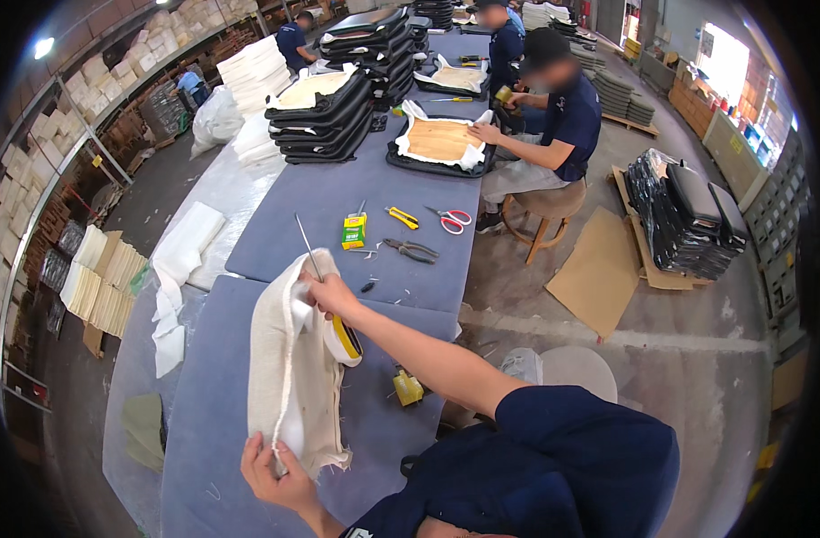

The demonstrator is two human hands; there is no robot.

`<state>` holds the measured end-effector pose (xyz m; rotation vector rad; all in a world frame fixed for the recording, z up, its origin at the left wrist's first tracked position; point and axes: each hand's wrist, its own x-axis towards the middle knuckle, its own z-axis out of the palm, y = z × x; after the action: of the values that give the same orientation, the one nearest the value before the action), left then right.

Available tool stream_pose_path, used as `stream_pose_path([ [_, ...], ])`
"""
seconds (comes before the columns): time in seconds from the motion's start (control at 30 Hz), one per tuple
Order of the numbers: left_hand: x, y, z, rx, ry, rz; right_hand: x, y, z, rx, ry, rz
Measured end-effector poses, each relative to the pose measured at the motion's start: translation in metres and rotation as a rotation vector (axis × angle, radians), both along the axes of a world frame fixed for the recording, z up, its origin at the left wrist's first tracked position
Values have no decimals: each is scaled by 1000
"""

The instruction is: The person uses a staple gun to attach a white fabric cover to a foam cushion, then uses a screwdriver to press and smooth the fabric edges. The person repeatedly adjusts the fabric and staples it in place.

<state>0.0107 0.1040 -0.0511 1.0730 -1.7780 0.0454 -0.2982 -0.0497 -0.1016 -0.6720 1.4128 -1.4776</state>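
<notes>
A cream fabric cushion cover (271,377) with white padding showing along its open edge stands on its side on the blue-grey table. My left hand (280,475) pinches its near end between thumb and fingers. At the far end my right hand (329,294) is closed, with a thin metal shaft (307,240) rising from it; the grip is hidden. Against the cover, just below my right wrist, sits a rounded yellow-and-white object (344,342) whose kind I cannot make out. A yellow block-like object (408,387) lies to the right of the cover.
Beyond my right hand lie pliers (412,250), red-handled scissors (450,219), a yellow cutter (402,217) and a small green-yellow box (354,231). Black seat stacks (320,125) stand farther off. A co-worker (562,125) sits at the table's right edge, handling a padded panel (437,141).
</notes>
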Motion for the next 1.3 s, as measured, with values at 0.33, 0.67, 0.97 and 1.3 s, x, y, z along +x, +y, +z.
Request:
stream_pose_path([
  [0.33, -17, 8, 7, 10, -33, 35, 8, 79, -71, -46, 269, 79],
  [0.67, 15, -40, -2, -16, 134, 261, 18, 182, -112, 94, 38, 106],
  [0.97, 25, -35, -15, 33, 194, 263, 16, 192, -108, -48, -134, 3],
  [1.3, 17, -18, 23, 519, 683, 2, 70, 163, -10, -132, -83, 312],
])
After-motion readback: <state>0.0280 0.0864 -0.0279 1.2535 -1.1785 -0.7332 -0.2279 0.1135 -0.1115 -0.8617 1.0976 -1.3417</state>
